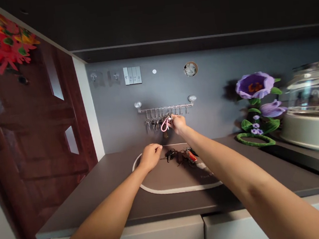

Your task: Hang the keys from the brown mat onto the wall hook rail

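My right hand (178,123) is raised to the metal hook rail (165,107) on the grey wall, its fingers closed on a key ring with a pink strap (164,125). Several keys (153,125) hang from hooks just left of it. Low over the left part of the oval mat (167,190), my left hand (151,156) has its fingers together; whether something small is between them is too small to tell. To its right on the mat lie dark keys (169,155) and a red key item (191,155).
Purple felt flowers (255,85) stand on the counter (99,195) at the right, beside a black flat object (304,160) and a white appliance with a clear cover (316,130). A dark shelf (182,13) overhangs the counter. A brown door (33,122) is at the left.
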Demonstrator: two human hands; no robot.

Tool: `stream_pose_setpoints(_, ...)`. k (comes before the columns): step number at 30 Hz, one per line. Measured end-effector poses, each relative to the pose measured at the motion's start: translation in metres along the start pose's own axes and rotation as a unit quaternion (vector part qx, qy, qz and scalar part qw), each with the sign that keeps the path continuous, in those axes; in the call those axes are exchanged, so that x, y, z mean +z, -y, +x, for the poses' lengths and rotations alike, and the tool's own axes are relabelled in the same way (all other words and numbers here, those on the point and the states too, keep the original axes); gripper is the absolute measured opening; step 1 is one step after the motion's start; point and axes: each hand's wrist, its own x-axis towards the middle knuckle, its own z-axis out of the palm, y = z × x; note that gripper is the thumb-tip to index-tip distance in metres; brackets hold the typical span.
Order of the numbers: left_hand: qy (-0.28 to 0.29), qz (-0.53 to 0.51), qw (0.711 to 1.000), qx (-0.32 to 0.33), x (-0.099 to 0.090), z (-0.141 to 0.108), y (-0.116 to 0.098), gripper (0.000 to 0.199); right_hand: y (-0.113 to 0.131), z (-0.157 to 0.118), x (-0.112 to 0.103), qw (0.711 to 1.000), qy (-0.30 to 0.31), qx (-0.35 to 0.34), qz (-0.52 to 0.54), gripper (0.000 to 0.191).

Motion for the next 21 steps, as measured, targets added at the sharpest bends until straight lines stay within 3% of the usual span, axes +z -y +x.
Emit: stream_pose_setpoints(21,0.036,0.07,0.997,-0.009,-0.003,0.001,0.002,0.031,-0.016,0.004,-0.013,0.998,0.02,0.009,-0.054,0.016)
